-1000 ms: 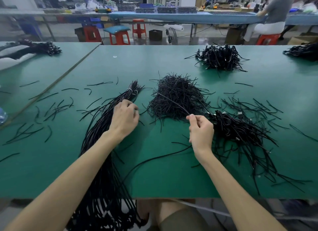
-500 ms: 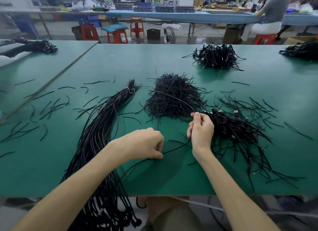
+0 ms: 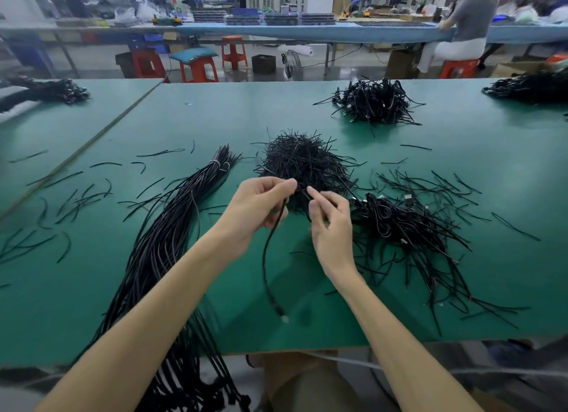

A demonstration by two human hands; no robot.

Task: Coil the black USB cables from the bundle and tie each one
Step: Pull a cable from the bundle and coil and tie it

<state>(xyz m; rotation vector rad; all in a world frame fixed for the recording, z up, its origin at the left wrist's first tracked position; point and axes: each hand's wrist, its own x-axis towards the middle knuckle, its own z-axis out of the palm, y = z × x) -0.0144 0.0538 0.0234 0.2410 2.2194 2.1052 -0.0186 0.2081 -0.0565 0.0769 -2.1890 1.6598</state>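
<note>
One single cable (image 3: pixel 265 258) was held up off the worktop (image 3: pixel 215 119), over its middle and toward the near edge. The left hand (image 3: pixel 258 210) was closed round the cable's upper part, fingers curled, thumb and forefinger pressed together at the top. The right hand (image 3: pixel 333 227) was raised close beside it, thumb and forefinger pinched on a black strand. This was taken to be the same cable's top end, though a tie could not be ruled out against the dark pile behind. Below the left hand the cable was seen hanging in a loose curve, its connector (image 3: pixel 282 315) blurred and close to the near edge; whether it touched the surface could not be told. No loop was seen formed. The step was judged to be the start of coiling, with tying not yet reached. The uncoiled bundle (image 3: pixel 166 245) was noted left of the hands, draped over the near edge. A pile of ties (image 3: pixel 302 159) was noted just beyond the hands, and a heap of coiled cables (image 3: pixel 399 224) to their right. The next move was judged to call for the hanging length to be gathered into even loops between both hands, then for one tie to be drawn from the pile.
</note>
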